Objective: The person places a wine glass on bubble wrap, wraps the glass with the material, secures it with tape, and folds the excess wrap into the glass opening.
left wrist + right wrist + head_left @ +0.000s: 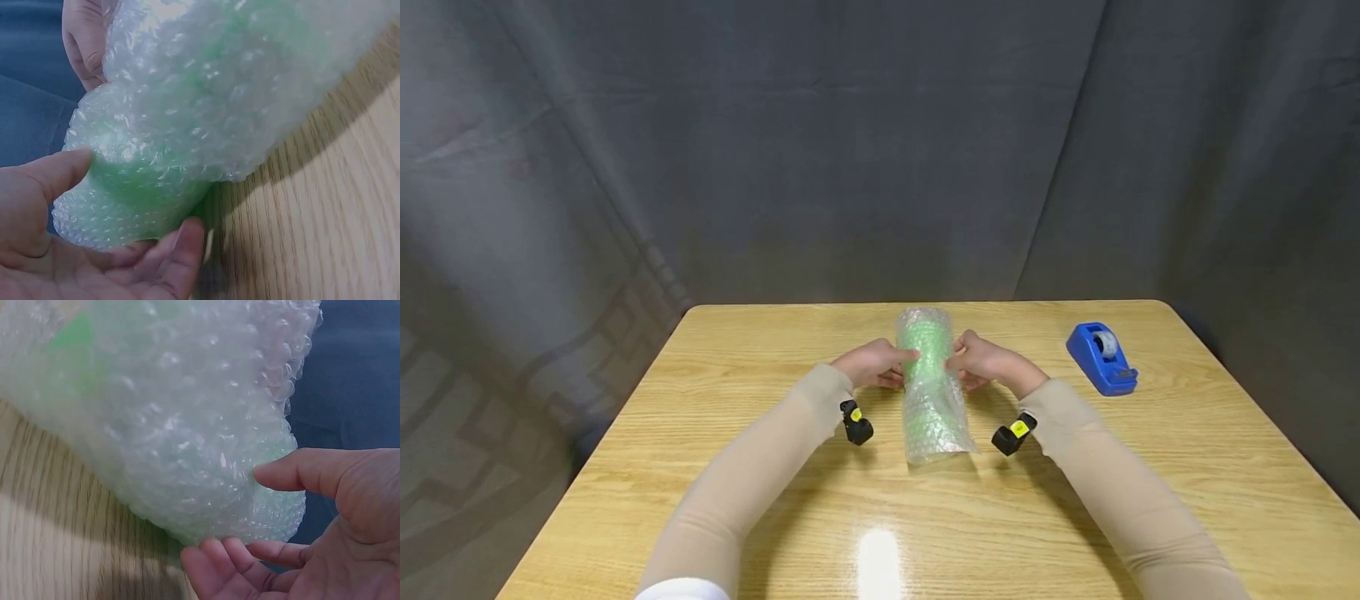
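A green object (pixel 925 337) lies wrapped in clear bubble wrap (pixel 936 429) at the middle of the table, long side pointing away from me. The wrap extends loosely past it at the near end. My left hand (pixel 874 363) grips the bundle's left side, thumb on top and fingers curled low at its side. On the opposite side my right hand (pixel 991 363) holds it the same way. In the left wrist view, the left thumb (pixel 65 170) presses the wrap over the green. The right wrist view shows the right thumb (pixel 294 470) against the bubbles and fingertips under the edge.
A blue tape dispenser (pixel 1101 358) with a roll of clear tape stands on the right part of the wooden table (pixel 700 467). Dark grey curtains (pixel 850 167) hang behind the table and at both sides. Black wrist cameras sit on both sleeves.
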The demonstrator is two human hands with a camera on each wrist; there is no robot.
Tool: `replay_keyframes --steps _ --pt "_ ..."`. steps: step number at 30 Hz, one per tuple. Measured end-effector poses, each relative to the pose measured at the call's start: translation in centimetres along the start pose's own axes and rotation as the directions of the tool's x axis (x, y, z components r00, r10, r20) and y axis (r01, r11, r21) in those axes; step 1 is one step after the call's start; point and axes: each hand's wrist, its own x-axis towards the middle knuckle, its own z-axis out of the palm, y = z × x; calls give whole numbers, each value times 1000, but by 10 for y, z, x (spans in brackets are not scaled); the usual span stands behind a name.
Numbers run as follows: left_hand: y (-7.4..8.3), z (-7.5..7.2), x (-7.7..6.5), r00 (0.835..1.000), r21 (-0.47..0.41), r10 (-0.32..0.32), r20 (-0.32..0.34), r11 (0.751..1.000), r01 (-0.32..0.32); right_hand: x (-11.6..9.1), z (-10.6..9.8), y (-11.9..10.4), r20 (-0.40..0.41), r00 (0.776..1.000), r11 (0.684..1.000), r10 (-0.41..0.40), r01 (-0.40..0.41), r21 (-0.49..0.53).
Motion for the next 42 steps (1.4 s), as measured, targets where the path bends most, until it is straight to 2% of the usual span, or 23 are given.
replay_keyframes --steps 3,6,9,14,19,26,31,42 --pt "1 1 -1 998 62 37 -57 998 -33 0 1 0 -5 1000 1000 5 -5 1" --pt "3 3 -2 987 96 80 -139 993 -67 0 1 0 -8 1000 1000 12 -12 9" --pt "6 6 -3 976 73 114 -183 992 -102 0 1 0 -2 1000 1000 18 -18 13" --pt "11 8 -5 970 109 153 -187 985 -134 0 1 0 0 1000 999 21 -21 29" --pt "14 9 -8 971 162 143 -190 980 -113 -1 1 -1 -2 1000 999 27 -27 28" --pt "16 14 -10 976 135 114 -186 987 -90 1 1 1 4 1000 999 30 -30 40" --pt "14 17 -10 971 163 136 -196 981 -104 2 2 0 -1 999 998 37 -37 58" --pt "13 21 -8 963 165 153 -221 979 -117 2 0 0 5 999 997 38 -39 62"
